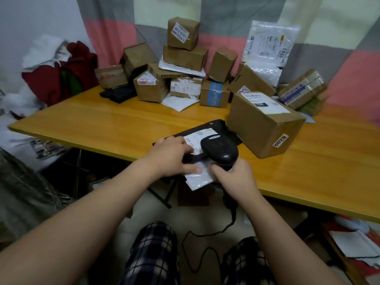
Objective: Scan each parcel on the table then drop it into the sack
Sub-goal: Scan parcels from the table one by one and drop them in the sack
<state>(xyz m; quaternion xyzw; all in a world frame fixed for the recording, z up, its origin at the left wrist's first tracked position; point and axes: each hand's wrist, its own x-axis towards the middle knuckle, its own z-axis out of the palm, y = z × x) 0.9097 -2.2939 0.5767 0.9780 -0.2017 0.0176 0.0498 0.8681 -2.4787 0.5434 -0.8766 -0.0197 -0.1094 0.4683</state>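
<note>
Starting at nine o'clock, a red bag [51,79] slumps against the wall just off the far-left corner of the table [102,122]. Toward twelve o'clock a heap of boxes [185,56] is stacked on the table against the curtain [111,33], some with labels facing the camera. At the near edge, around six o'clock of the tabletop, the left hand [170,155] lies on a flat black parcel [216,123]. Its fingers rest nearly straight across the white label [202,134], curled round nothing, and its thumb lies flat on a small pale pouch [198,178] that juts over the table edge toward the lap. At three o'clock of that hand the scanner [221,149] points head-down at the label, touching it or just above it; which of the two cannot be told. The right hand [236,175] grips the scanner's handle, fingers wrapped round it, and the cable [205,241] drops in loops between the knees. At two o'clock of the scanner a big box [265,128] stands on the table, just beside the parcel's far corner. Beyond it, at one o'clock, a white bag [269,44] leans on the curtain
</note>
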